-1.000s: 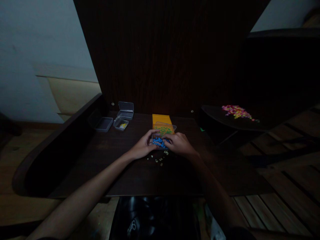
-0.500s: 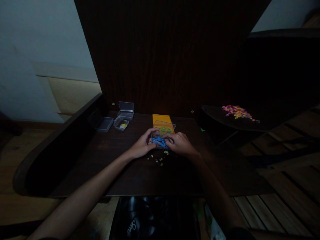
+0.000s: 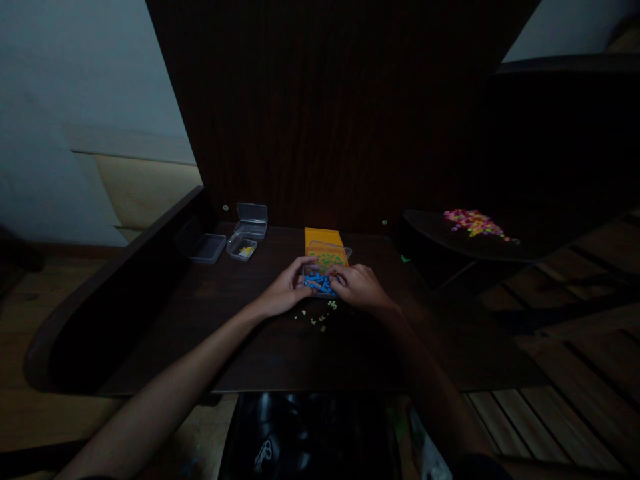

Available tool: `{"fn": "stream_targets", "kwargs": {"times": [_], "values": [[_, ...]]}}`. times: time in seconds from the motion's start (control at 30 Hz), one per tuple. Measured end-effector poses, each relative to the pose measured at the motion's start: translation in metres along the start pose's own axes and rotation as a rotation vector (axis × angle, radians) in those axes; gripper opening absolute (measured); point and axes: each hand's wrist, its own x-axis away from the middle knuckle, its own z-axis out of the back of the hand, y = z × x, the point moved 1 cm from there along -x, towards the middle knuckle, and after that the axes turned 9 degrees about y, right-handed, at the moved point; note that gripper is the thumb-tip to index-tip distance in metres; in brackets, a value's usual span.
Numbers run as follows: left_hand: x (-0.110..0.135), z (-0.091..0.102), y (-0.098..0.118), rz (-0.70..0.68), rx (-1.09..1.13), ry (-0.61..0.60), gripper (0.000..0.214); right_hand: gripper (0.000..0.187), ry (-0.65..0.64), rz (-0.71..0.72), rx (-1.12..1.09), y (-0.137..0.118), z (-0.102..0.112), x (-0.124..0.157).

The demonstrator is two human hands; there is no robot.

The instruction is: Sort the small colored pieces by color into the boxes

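Note:
My left hand (image 3: 287, 288) is wrapped round the left side of a small clear plastic box (image 3: 325, 295), its thumb along the near edge. Many small blue pieces (image 3: 315, 278) fill the box, whose clear lid (image 3: 333, 246) is tipped back. My right hand (image 3: 364, 287) has its fingertips pressed together in the right part of the box, among the blue pieces. Anything between those fingers is hidden. Behind the lid lies a flat orange thing (image 3: 323, 235), with green spots showing over it. Several tiny pale pieces (image 3: 321, 321) are scattered just in front of the box.
Clear boxes stand at the back left: one open box (image 3: 251, 230), one with yellow bits (image 3: 245, 250), and a shallow one (image 3: 209, 249). A heap of pink and yellow beads (image 3: 475, 223) lies on a dark ledge at right. Dark side panels bound the wooden surface (image 3: 270, 360).
My right fingertips have shifted very slightly among the blue pieces. My left hand keeps its hold on the box, and the rest looks the same.

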Motion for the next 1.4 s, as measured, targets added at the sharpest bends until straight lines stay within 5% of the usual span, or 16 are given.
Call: {"fn": "stream_targets", "kwargs": {"times": [0.4, 0.7, 1.4], "values": [[-0.0006, -0.0016, -0.0017, -0.003, 0.008, -0.013, 0.063, 0.035, -0.067, 0.018, 0.046, -0.0042, -0.0009, 0.0], [-0.0024, 0.0012, -0.0035, -0.027, 0.011, -0.008, 0.064, 0.032, 0.044, 0.047, -0.04, 0.0011, 0.0011, 0.0026], [0.0001, -0.0016, 0.0002, 0.009, 0.016, -0.011, 0.064, 0.034, -0.004, 0.018, 0.024, -0.002, -0.0004, 0.0005]]}}
